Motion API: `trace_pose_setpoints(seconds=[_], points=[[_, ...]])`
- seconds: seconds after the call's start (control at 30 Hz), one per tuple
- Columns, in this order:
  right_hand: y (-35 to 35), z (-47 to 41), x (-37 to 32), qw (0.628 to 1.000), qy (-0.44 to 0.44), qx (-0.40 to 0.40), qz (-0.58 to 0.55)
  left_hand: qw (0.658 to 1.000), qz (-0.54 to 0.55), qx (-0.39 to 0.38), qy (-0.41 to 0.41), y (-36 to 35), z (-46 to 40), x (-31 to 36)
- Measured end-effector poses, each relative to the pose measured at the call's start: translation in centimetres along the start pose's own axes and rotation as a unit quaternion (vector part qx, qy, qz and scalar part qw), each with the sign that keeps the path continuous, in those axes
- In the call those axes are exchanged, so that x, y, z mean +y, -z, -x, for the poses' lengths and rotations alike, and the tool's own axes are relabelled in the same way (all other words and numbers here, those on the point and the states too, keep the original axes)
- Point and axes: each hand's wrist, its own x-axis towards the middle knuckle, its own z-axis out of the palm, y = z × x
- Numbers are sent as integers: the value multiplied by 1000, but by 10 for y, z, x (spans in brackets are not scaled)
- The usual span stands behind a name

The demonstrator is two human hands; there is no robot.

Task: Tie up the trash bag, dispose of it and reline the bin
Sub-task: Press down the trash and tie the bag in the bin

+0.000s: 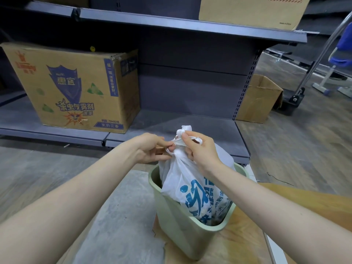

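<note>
So the trash bag [190, 185] sits in the bin [182, 231], which stands on the floor right in front of the bottom shelf [171, 122]. Both hands meet at the bag's gathered top above the bin, left hand [152, 147] on the left side and right hand [202, 149] on the right. A printed box [76, 88] sits on that shelf, back left of the bin, another box [253, 10] is on the upper shelf [190, 23], and an open box [261, 98] is on the floor past the shelf's right end.

Both hands [177, 147] pinch the trash bag [192, 187] handles, apparently knotting, above the bin [177, 225].
</note>
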Motion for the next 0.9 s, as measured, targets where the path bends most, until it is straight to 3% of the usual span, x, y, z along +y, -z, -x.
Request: trace_pose_setpoints(seconds=[0.37, 0.63, 0.77, 0.9], points=[[3, -1, -11, 976, 101, -142, 129, 998, -36, 42, 5, 7, -6, -6], [14, -5, -19, 937, 97, -221, 255, 992, -103, 40, -63, 2, -3, -8], [15, -9, -22, 912, 120, -207, 334, 972, -172, 59, -147, -3, 2, -11], [16, -7, -24, 927, 134, -173, 303, 955, -203, 55, -208, -3, 6, -13]])
